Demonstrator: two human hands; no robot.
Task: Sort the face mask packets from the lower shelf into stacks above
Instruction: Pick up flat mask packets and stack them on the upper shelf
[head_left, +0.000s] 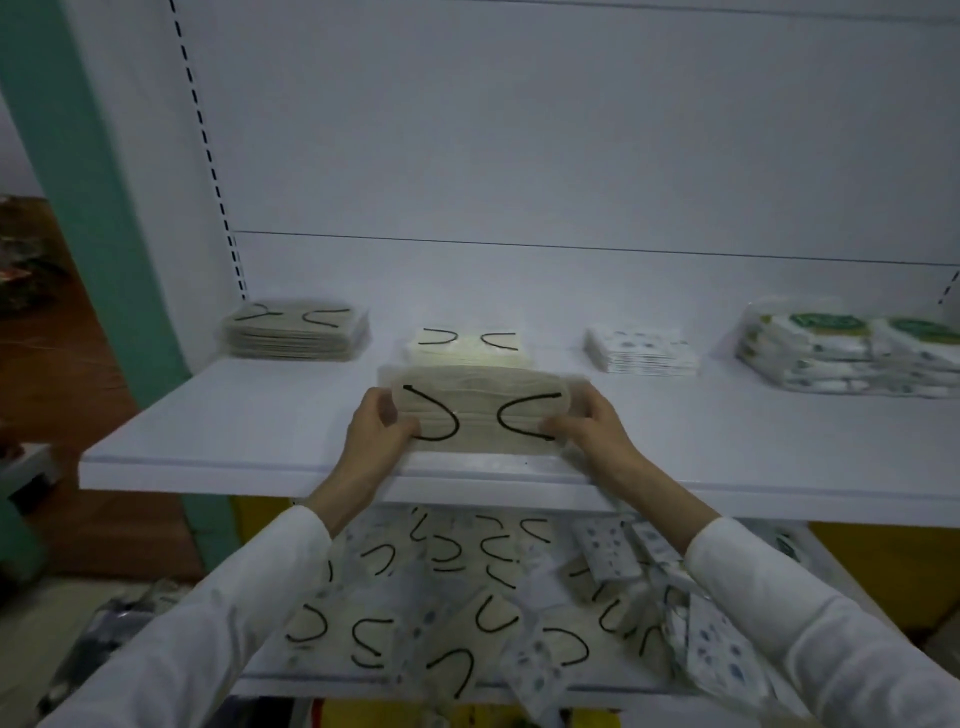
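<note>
Currently mid-sort. The left hand (382, 431) and right hand (587, 431) each pinch a short end of one beige packet (478, 415) with black ear loops, thumbs on top. It sits at the middle of the front edge of the upper shelf (234, 415); I cannot tell whether it rests on the shelf or hovers.

Done so far, four stacks along the rear of that shelf:
- a beige stack (296, 330) toward the left rear corner
- a paler stack (470, 345) directly behind the held packet
- a blue-patterned stack (641, 351) right of it
- a green-labelled pile (852, 353) by the right edge

Left to do: a loose heap (452, 587) of beige and patterned packets covers the lower shelf (311, 686), overlapping and unsorted.

Judgement: under way, far from finished. The heap looks at least as large as what is stacked. By colour the held packet probably belongs on the beige stack.
</note>
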